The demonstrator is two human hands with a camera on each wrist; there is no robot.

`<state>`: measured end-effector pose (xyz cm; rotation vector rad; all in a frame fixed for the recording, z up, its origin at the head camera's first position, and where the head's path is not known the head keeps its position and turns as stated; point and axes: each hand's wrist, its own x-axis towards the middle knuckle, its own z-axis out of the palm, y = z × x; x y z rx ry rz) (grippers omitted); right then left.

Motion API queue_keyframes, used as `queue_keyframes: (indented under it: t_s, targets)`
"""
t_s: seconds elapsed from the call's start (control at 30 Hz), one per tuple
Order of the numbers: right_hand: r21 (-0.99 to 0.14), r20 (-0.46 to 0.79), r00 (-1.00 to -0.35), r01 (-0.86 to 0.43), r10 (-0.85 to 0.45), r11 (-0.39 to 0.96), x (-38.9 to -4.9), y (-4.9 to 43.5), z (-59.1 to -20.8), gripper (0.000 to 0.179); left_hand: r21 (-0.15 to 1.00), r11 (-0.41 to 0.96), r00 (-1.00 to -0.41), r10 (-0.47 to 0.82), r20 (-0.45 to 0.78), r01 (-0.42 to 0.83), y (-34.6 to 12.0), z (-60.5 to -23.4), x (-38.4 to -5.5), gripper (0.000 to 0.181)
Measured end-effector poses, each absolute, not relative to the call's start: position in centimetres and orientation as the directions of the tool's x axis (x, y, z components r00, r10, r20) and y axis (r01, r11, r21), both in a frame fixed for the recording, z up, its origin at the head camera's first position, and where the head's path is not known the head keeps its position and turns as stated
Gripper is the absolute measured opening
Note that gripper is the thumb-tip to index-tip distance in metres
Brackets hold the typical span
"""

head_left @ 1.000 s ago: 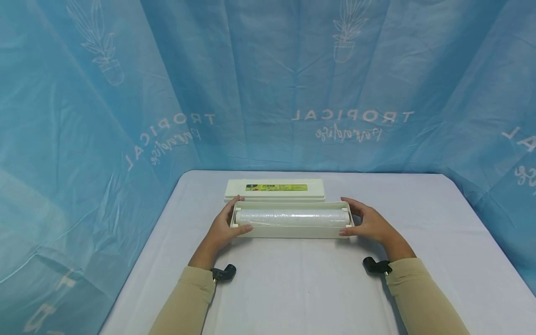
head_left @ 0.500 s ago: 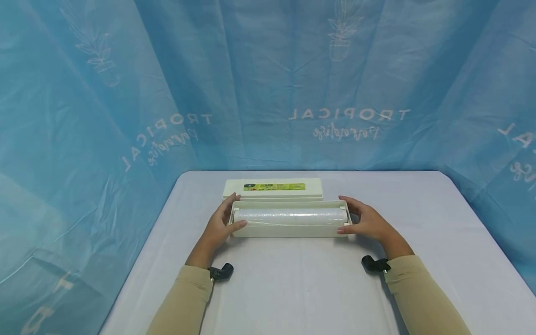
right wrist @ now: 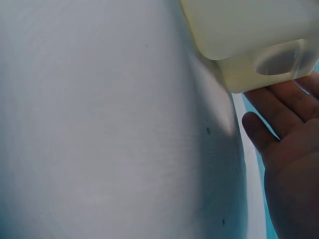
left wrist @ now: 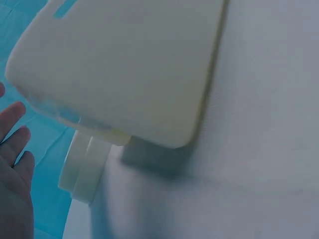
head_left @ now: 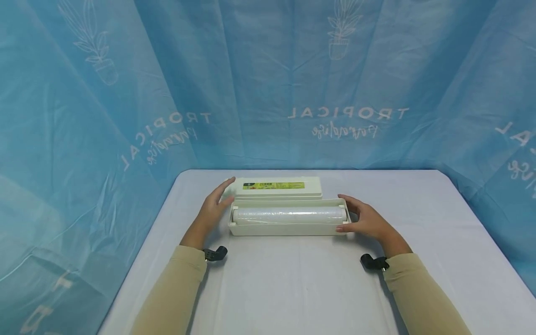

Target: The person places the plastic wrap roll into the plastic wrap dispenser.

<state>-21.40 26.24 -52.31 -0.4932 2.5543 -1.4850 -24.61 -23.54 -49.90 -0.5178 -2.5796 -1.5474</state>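
A long cream-white plastic box point(head_left: 289, 230) lies on the table without its lid, with a roll of clear cling film point(head_left: 289, 215) inside it. My right hand point(head_left: 365, 220) grips the box's right end, thumb at the front wall and fingers toward the back; the right wrist view has this hand point(right wrist: 294, 134) at the end wall. Off the box's left end, my left hand point(head_left: 211, 210) has extended fingers beside the left end of the matching lid point(head_left: 278, 191), which carries a yellow-green label. In the left wrist view, the left hand point(left wrist: 15, 159) is apart from the box point(left wrist: 119, 64).
A white cloth covers the table point(head_left: 289, 288). Blue printed curtains point(head_left: 259, 93) hang behind the table and along its sides. Right behind the box lies the lid, close to its back wall.
My left hand has let go of the box's left end and moved forward and slightly left, toward the lid. The right hand has kept its grip on the box.
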Motion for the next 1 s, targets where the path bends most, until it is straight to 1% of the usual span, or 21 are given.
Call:
queue_keyframes:
  t_s: [0.17,0.27,0.4,0.57,0.7,0.8,0.9,1.0]
  targets:
    - [-0.852,0.039,-0.938,-0.212,-0.345,0.478,-21.2,26.5,-52.5,0.112,0.819,0.476,-0.942,0.257,0.218,0.319,-23.5,-49.3,-25.9,0.063]
    - [-0.854,0.028,-0.942,-0.196,-0.335,0.482,-21.0,26.6,-52.5,0.113,0.783,0.522,-0.936,0.277,0.219,0.338,-23.5,-49.3,-26.8,0.062]
    - [-0.860,0.039,-0.941,-0.204,-0.337,0.469,-21.1,26.6,-52.5,0.112,0.715,0.589,-0.924,0.292,0.246,0.376,-23.7,-50.0,-28.4,0.061]
    - [-0.864,0.056,-0.929,-0.228,-0.365,0.448,-21.3,26.3,-52.7,0.109,0.684,0.639,-0.935,0.286,0.211,0.350,-24.6,-50.8,-29.9,0.060]
    - [-0.871,0.034,-0.930,-0.208,-0.366,0.445,-21.3,25.9,-52.5,0.110,0.681,0.672,-0.954,0.262,0.150,0.291,-25.3,-51.7,-30.8,0.070]
    - [-0.876,0.024,-0.930,-0.196,-0.367,0.441,-21.4,25.9,-52.5,0.113,0.682,0.690,-0.967,0.227,0.113,0.242,-25.5,-52.8,-31.4,0.086]
    - [-0.870,0.029,-0.930,-0.205,-0.367,0.448,-21.4,26.0,-52.4,0.113,0.679,0.698,-0.972,0.212,0.106,0.226,-25.4,-53.5,-32.0,0.100]
    - [-0.861,0.039,-0.933,-0.212,-0.356,0.462,-21.3,26.2,-52.3,0.113,0.666,0.710,-0.971,0.210,0.111,0.229,-25.0,-53.8,-32.6,0.106]
